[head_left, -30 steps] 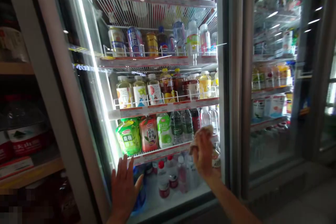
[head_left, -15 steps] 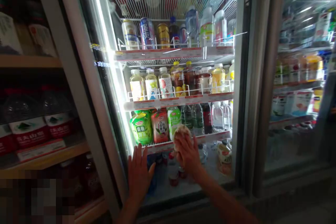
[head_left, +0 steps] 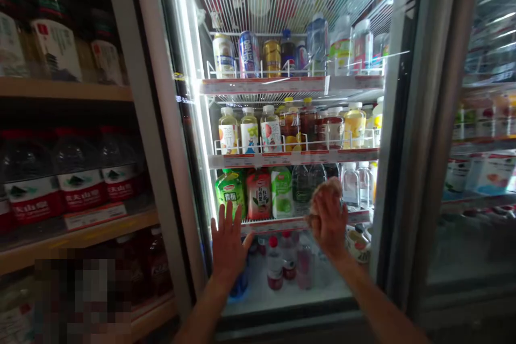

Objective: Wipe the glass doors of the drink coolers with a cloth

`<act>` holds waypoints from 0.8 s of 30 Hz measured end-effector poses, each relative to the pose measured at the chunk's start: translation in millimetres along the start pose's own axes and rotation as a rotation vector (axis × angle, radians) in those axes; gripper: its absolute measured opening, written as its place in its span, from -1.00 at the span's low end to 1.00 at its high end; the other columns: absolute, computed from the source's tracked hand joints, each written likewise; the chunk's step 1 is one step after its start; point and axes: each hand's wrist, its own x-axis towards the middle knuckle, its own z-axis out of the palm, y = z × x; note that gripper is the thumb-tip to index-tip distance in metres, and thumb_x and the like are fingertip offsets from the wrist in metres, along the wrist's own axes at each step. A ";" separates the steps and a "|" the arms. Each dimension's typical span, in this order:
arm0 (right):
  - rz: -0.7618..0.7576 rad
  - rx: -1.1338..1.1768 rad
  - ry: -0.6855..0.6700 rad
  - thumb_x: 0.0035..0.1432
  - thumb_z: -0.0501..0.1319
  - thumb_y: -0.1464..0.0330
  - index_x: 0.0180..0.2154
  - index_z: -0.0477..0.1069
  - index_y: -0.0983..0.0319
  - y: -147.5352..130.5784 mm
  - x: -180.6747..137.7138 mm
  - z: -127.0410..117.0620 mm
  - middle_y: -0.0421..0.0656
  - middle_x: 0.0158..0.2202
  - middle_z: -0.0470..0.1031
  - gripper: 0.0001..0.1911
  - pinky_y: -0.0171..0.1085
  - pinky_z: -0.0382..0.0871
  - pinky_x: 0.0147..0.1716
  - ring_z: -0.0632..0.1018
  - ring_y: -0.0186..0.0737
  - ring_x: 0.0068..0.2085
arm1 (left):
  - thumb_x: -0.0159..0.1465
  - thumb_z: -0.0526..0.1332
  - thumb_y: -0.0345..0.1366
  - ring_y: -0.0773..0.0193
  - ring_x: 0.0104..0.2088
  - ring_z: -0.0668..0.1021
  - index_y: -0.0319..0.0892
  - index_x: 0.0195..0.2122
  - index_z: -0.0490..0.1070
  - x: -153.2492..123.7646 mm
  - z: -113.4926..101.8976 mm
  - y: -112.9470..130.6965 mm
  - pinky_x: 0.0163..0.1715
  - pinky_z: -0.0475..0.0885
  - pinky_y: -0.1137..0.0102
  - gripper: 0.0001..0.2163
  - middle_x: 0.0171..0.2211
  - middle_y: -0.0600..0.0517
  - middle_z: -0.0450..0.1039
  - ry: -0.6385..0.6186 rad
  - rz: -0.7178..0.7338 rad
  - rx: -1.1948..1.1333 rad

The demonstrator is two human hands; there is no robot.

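Note:
My left hand (head_left: 228, 242) lies flat with fingers spread on the glass door (head_left: 290, 134) of a lit drinks fridge, low on its left side. My right hand (head_left: 328, 220) presses a crumpled light cloth (head_left: 324, 192) against the same glass, lower right of the pane. Behind the glass, green, red and pale green bottles (head_left: 258, 193) stand on the shelf at hand height. Small red-capped bottles (head_left: 282, 263) sit on the bottom shelf.
Upper fridge shelves hold cans (head_left: 250, 54) and juice bottles (head_left: 270, 129). A wooden shelf (head_left: 72, 226) on the left carries large red-labelled water bottles (head_left: 80, 183). A second fridge door (head_left: 479, 129) stands to the right, past a grey frame post (head_left: 407, 134).
My right hand has carried the cloth across the glass, left and then back to the right. My left hand stays flat on the pane. The view has shifted, so the fridge sits further right.

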 end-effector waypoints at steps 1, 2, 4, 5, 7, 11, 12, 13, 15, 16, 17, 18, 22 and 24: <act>0.071 -0.015 0.033 0.18 -0.02 0.41 0.28 -0.06 0.19 1.2 1.5 0.5 0.01 0.27 0.09 -0.38 0.12 -0.05 0.17 0.07 0.06 0.28 | 0.23 0.12 -0.18 0.05 0.31 -0.06 -0.15 0.29 -0.22 -1.0 0.8 -0.2 0.22 -0.01 0.03 -0.33 0.29 -0.18 -0.06 -0.002 -0.004 -0.002; 0.108 -0.013 0.031 0.18 -0.03 0.39 0.28 -0.08 0.21 -2.3 2.2 1.6 0.03 0.28 0.05 -0.37 0.12 -0.02 0.15 0.05 0.08 0.29 | 0.24 0.11 -0.18 0.05 0.31 -0.05 -0.15 0.29 -0.22 -1.9 1.3 -0.3 0.21 -0.01 0.02 -0.33 0.29 -0.17 -0.06 -0.003 -0.007 -0.004; 0.058 0.034 -0.042 0.18 0.00 0.34 0.28 -0.06 0.25 -17.9 1.4 4.9 0.04 0.27 0.08 -0.36 0.11 -0.02 0.16 0.03 0.10 0.29 | 0.24 0.10 -0.17 0.05 0.30 -0.04 -0.14 0.29 -0.22 -2.9 1.2 -0.5 0.21 0.00 0.02 -0.33 0.29 -0.17 -0.07 -0.001 -0.010 -0.011; -0.009 0.063 -0.081 0.17 0.03 0.32 0.27 -0.03 0.25 -24.6 0.3 6.3 0.02 0.24 0.14 -0.36 0.10 -0.06 0.18 0.05 0.08 0.29 | 0.24 0.10 -0.16 0.05 0.30 -0.04 -0.14 0.29 -0.22 -2.9 0.8 -0.7 0.21 0.00 0.02 -0.33 0.29 -0.17 -0.07 0.002 -0.012 -0.012; -0.121 0.081 -0.122 0.17 0.06 0.30 0.24 0.05 0.20 -23.0 -1.2 6.7 -0.02 0.19 0.25 -0.40 0.08 -0.14 0.21 0.12 0.03 0.26 | 0.24 0.11 -0.16 0.06 0.30 -0.04 -0.14 0.29 -0.22 -2.5 0.0 -1.0 0.21 0.01 0.03 -0.33 0.28 -0.18 -0.05 0.017 -0.011 -0.015; 0.101 -0.077 0.014 0.21 -0.01 0.34 0.21 0.11 0.23 42.1 7.4 -4.6 0.05 0.20 0.21 -0.47 0.14 -0.03 0.14 0.19 0.06 0.23 | 0.24 0.11 -0.17 0.06 0.31 -0.06 -0.13 0.29 -0.23 -1.6 -0.3 -0.9 0.22 0.00 0.02 -0.33 0.29 -0.17 -0.07 0.027 0.003 -0.023; 0.218 -0.121 0.070 0.20 -0.02 0.33 0.21 0.11 0.28 57.4 11.1 -7.6 0.11 0.22 0.16 -0.47 0.16 0.04 0.09 0.19 0.11 0.22 | 0.25 0.10 -0.17 0.06 0.31 -0.06 -0.14 0.29 -0.24 -1.5 -0.1 -0.7 0.22 0.00 0.02 -0.33 0.29 -0.17 -0.08 0.026 0.006 -0.023; 0.306 -0.149 0.115 0.20 -0.02 0.32 0.20 0.11 0.32 66.4 14.2 -9.4 0.16 0.23 0.12 -0.46 0.16 0.10 0.06 0.19 0.15 0.22 | 0.25 0.10 -0.17 0.07 0.31 -0.06 -0.14 0.29 -0.25 -1.5 0.2 -0.5 0.22 0.00 0.02 -0.33 0.29 -0.18 -0.08 0.025 0.007 -0.023; 0.306 -0.140 0.131 0.19 -0.01 0.32 0.20 0.12 0.35 61.3 15.9 -9.2 0.17 0.23 0.12 -0.45 0.14 0.13 0.04 0.18 0.17 0.22 | 0.25 0.10 -0.17 0.07 0.31 -0.06 -0.12 0.30 -0.26 -1.7 1.1 -0.5 0.22 0.00 0.03 -0.33 0.29 -0.17 -0.09 0.025 0.000 -0.027; 0.209 -0.103 0.089 0.18 0.00 0.34 0.20 0.12 0.33 49.5 14.3 -7.5 0.13 0.22 0.16 -0.46 0.12 0.11 0.07 0.17 0.14 0.23 | 0.25 0.10 -0.17 0.06 0.31 -0.05 -0.11 0.30 -0.26 -2.0 1.6 -0.7 0.22 0.00 0.02 -0.32 0.30 -0.16 -0.09 0.024 -0.007 -0.032; 0.071 -0.052 0.029 0.18 0.01 0.36 0.20 0.14 0.29 35.3 11.7 -5.5 0.06 0.20 0.21 -0.47 0.09 0.06 0.12 0.16 0.08 0.24 | 0.25 0.10 -0.16 0.06 0.30 -0.04 -0.10 0.30 -0.27 -2.5 2.1 -1.1 0.22 0.00 0.02 -0.32 0.30 -0.15 -0.10 0.021 -0.010 -0.037; -0.075 0.001 -0.036 0.17 0.01 0.39 0.19 0.15 0.23 22.3 8.7 -3.8 -0.02 0.17 0.27 -0.47 0.05 -0.01 0.17 0.15 0.01 0.25 | 0.24 0.11 -0.16 0.05 0.30 -0.04 -0.09 0.30 -0.27 -3.2 2.5 -1.8 0.22 0.00 0.01 -0.32 0.30 -0.14 -0.10 0.016 -0.012 -0.041; -0.208 0.056 -0.080 0.13 0.02 0.43 0.18 0.18 0.12 26.9 9.3 -5.2 -0.12 0.15 0.32 -0.46 0.03 -0.11 0.21 0.19 -0.06 0.24 | 0.25 0.09 -0.16 0.03 0.30 -0.01 -0.11 0.30 -0.26 -4.7 0.0 -5.7 0.21 0.01 0.01 -0.33 0.29 -0.16 -0.07 -0.004 0.004 -0.021; 0.052 -0.027 0.075 0.13 0.02 0.39 0.18 0.18 0.21 52.5 20.3 -7.3 0.00 0.20 0.22 -0.46 0.09 0.02 0.13 0.19 0.05 0.23 | 0.25 0.09 -0.17 0.03 0.29 0.01 -0.11 0.29 -0.24 -1.7 -3.4 -7.4 0.21 0.01 0.01 -0.34 0.28 -0.16 -0.04 0.005 0.030 -0.013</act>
